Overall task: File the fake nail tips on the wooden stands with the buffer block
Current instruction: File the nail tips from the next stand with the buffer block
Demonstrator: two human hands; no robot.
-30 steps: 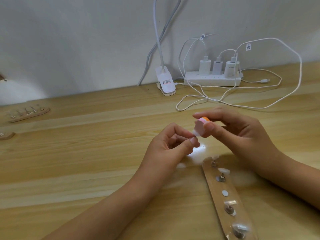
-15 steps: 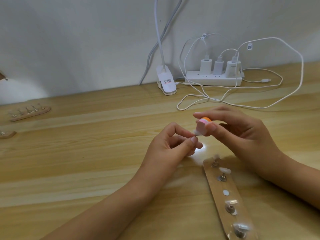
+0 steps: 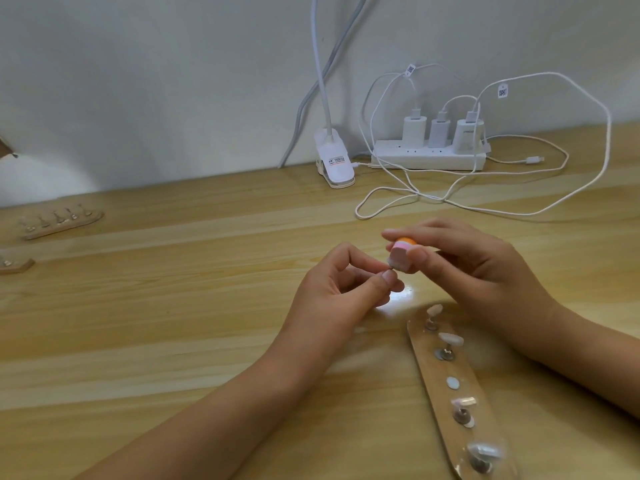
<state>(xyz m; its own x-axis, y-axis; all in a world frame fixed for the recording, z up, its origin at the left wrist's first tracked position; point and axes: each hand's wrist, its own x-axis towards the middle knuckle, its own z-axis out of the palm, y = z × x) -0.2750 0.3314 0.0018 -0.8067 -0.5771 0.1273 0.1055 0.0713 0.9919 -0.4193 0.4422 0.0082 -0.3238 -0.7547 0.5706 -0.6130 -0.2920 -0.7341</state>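
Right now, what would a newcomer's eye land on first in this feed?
The two hands at centre: the right hand holds a pink-and-orange buffer block against a small peg that the left hand pinches. Next, the wooden stand at lower right with nail tips on it, and the white cables looping from the power strip by the wall.

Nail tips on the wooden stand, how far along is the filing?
Done: cannot tell what is filed. In hand: the left hand pinches a peg against the buffer block held by the right hand; the middle spot on the near stand is empty. Remaining: four tips stand on it, plus two stands far left.
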